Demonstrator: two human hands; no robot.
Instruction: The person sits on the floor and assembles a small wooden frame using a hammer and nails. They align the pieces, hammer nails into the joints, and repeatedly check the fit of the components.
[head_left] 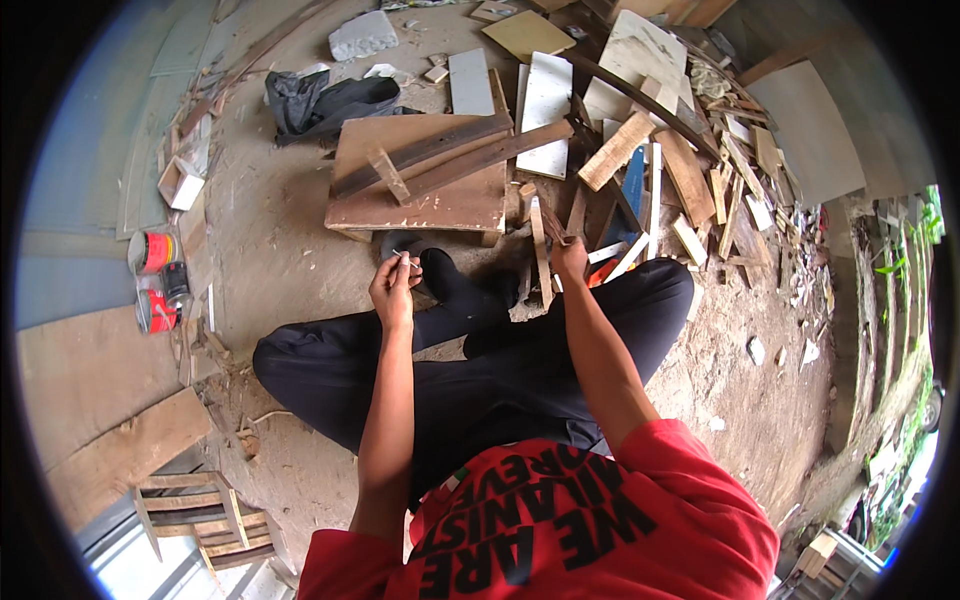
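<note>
My left hand [394,290] is raised over my crossed legs, its fingertips pinched on a small, thin, pale thing too small to name. To the right, my right hand [570,260] is closed at the near end of a dark brown wood strip [554,222], beside the scrap pile. A pale, narrow wood stick [540,250] stands close to its left. Beyond my feet is a low brown wooden table [425,208], carrying two long dark boards [480,165] and a short wood piece [389,176] set across them.
Scrap wood [685,175] is heaped at the right, with a blue saw blade [633,190] among it. A black plastic bag [330,103] and white block [363,36] lie beyond the table. Red cans [155,305] stand left; a slatted wooden frame [205,518] sits lower left.
</note>
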